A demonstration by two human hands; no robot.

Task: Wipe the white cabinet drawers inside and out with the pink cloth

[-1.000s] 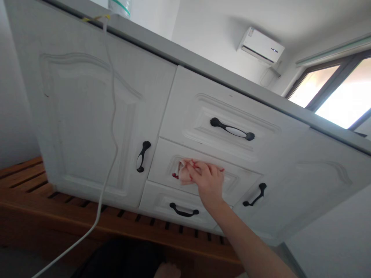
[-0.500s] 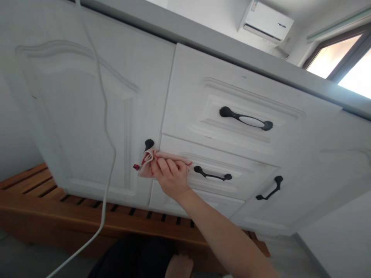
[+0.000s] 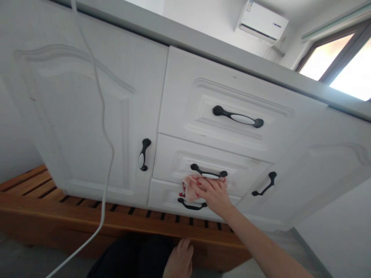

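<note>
My right hand (image 3: 214, 195) presses a pink cloth (image 3: 193, 188) with red edging against the white cabinet front. Its fingers are bent over the cloth, just under the black-and-white middle drawer handle (image 3: 209, 172). Part of the cloth is hidden by the fingers. Directly below the cloth is the lower drawer's black handle (image 3: 191, 205). At the bottom, beside dark-clad knees, my left hand (image 3: 180, 258) rests near the wooden bench edge, fingers extended side by side and nothing visible in it.
The top drawer handle (image 3: 239, 117), left door handle (image 3: 143, 155) and right door handle (image 3: 265, 184) stick out from the cabinet. A white cable (image 3: 103, 116) hangs across the left door. Beneath lies a slatted wooden bench (image 3: 87, 222). An air conditioner (image 3: 262, 22) hangs behind.
My right hand has moved the cloth right and down, from the left door handle to below the middle drawer handle. The left door handle is now uncovered. More of my left hand shows.
</note>
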